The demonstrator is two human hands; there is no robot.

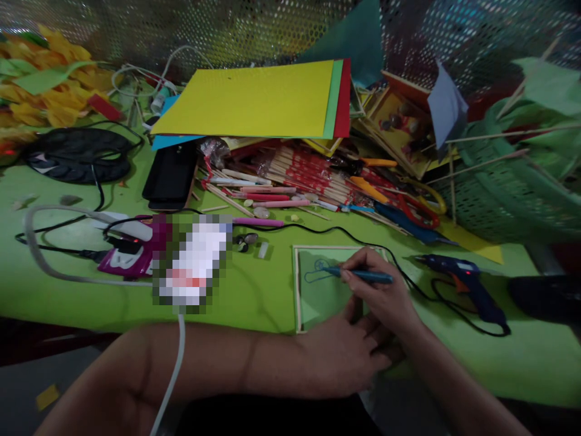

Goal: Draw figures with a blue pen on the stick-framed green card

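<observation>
My right hand (379, 284) is closed round a dark blue-green marker pen (372, 277). The pen's tip rests at a drawing of blue curved lines (313, 276) on a light green sheet (320, 309). Thin pale sticks form a border (297, 284) around the sheet. My left hand (349, 348) lies across the sheet's near edge, its fingers stretched to the right beneath my right hand and partly hidden by it. Right of the sheet lies a blue glue gun (463, 275) with a small red light on.
A blurred-out phone (195, 260) and a purple power strip (129, 260) lie left. Yellow card sheets (245, 100) top a pile of sticks (304, 172), pens and scissors (420, 209). A green basket (490, 175) stands right. A black cord (318, 230) crosses behind the frame.
</observation>
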